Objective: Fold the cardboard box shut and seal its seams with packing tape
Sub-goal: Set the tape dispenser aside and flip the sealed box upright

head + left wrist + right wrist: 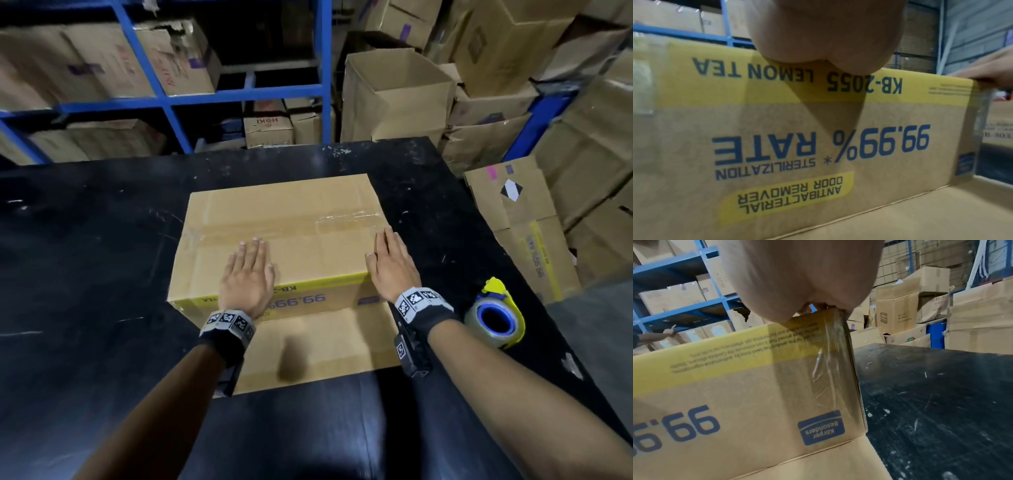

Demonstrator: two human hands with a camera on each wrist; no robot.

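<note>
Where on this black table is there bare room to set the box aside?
Left of the cardboard box, the black table lies bare to its edge. A narrower strip runs behind the box. The right side is crowded: the tape dispenser sits by the right hand.

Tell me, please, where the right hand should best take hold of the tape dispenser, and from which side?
Probably by the clear roll's outer rim, from above. The tape dispenser lies flat on the black table, its blue core hole facing up, just right of the right hand. Its yellow cutter end points away, so fingers can wrap the near curved side and avoid the blade.
</note>
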